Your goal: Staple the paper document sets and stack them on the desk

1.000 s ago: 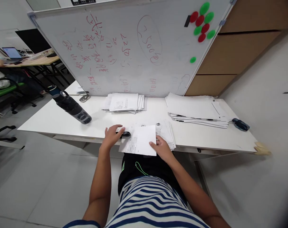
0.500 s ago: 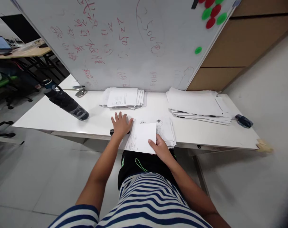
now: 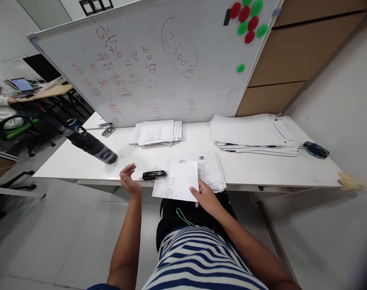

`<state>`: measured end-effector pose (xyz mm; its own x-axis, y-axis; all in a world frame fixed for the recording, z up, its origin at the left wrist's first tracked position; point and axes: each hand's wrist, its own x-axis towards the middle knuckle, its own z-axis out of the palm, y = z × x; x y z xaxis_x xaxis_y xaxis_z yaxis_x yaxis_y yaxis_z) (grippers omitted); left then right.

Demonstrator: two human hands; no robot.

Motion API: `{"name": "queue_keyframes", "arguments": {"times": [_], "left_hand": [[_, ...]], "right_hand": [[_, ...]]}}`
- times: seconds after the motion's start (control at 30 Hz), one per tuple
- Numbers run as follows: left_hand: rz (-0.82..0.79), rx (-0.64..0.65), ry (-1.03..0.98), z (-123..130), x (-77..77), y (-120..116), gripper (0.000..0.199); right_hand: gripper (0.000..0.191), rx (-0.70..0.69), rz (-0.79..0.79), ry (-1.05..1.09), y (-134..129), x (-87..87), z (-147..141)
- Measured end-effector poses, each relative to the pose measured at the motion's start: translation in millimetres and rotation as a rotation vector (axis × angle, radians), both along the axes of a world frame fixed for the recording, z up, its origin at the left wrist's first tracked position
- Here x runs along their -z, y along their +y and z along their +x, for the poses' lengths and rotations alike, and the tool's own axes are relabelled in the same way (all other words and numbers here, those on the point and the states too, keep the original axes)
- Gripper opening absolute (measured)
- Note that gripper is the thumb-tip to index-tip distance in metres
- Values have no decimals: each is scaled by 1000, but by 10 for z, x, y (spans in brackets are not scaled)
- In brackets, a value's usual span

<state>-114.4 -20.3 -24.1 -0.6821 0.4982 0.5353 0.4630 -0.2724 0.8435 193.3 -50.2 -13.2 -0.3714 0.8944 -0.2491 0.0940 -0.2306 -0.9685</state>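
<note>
Pinching a printed sheet point(image 3: 183, 181), right grip point(image 3: 206, 198) partly hidden beneath it; left grip point(image 3: 130, 181) loosely open, empty.

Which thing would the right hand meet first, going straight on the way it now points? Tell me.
The white sheet that the right hand holds: it lies across its line, forward and to the left. Beyond it, the black stapler may be near the path, but depth is unclear.
</note>
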Motion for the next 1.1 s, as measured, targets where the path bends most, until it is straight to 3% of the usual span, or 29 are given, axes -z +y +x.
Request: {"name": "queue_keyframes", "arguments": {"times": [0.1, 0.23, 0.3, 0.47, 0.53, 0.63, 0.77, 0.97, 1.1], "left_hand": [[-79, 85, 298, 55, 118, -224, 52], [-367, 170, 567, 67, 295, -250, 37], [-421, 125, 599, 72, 404, -199, 37], [-329, -89, 555, 192, 614, -96, 43], [-320, -114, 536, 230, 641, -85, 44], [-328, -100, 546, 233, 640, -92, 45], [-345, -96, 556, 210, 613, -105, 45], [-356, -101, 527, 227, 615, -87, 42], [-360, -87, 510, 228, 637, -87, 41]], "right_hand": [[38, 27, -4, 6, 21, -29, -30], [40, 49, -5, 13, 69, -128, -48], [47, 59, -13, 11, 103, -220, -15], [53, 55, -20, -4, 113, -519, 237], [50, 70, 8, -7, 65, -620, 391], [44, 204, 93, -37, -7, -684, 603], [42, 360, 200, 14, 13, -541, 684], [39, 330, 144, 73, 149, -151, 526], [40, 346, 139, 64, 146, -73, 504]]}}
